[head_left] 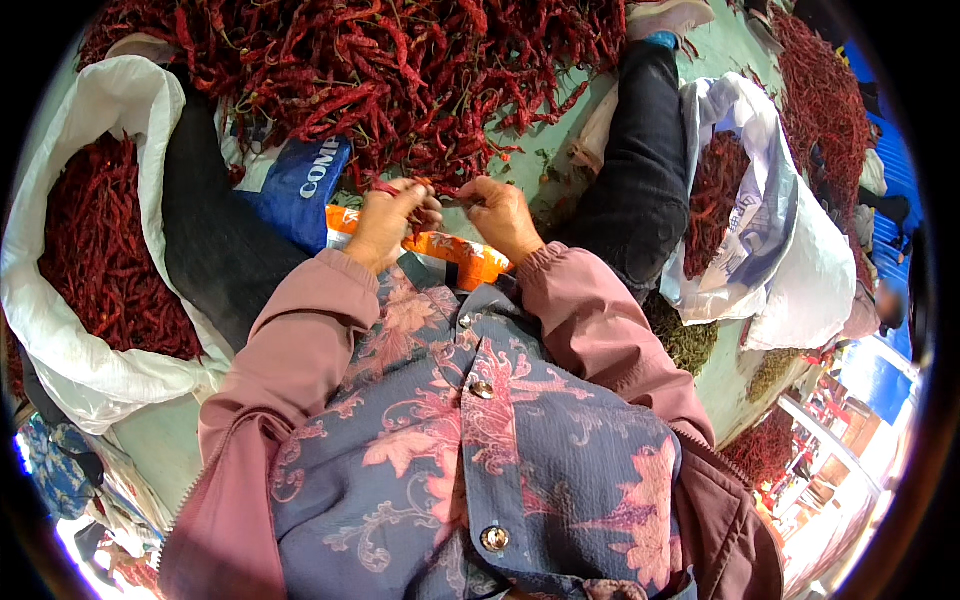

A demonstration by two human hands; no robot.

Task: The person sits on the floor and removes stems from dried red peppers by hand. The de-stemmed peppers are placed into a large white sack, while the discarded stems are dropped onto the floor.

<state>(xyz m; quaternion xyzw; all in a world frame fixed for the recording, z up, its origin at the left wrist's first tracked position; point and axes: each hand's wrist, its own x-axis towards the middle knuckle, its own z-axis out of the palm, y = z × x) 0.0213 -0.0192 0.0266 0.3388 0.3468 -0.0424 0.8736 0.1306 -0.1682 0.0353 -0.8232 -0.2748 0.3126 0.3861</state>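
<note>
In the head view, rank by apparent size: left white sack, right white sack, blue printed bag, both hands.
1. Left white sack
2. Right white sack
3. Blue printed bag
4. Left hand and right hand: too alike to rank

Background, as I see it remotely: pale green floor point(165, 445) shows at the lower left. Along the right edge I note a ridged blue sheet point(888, 150), with a pale bundle point(873, 172) beside it. A blue patterned cloth point(55, 470) occupies the far lower left; at the lower right, a white bar point(825, 437) slants below a blue panel point(875, 385).
</note>
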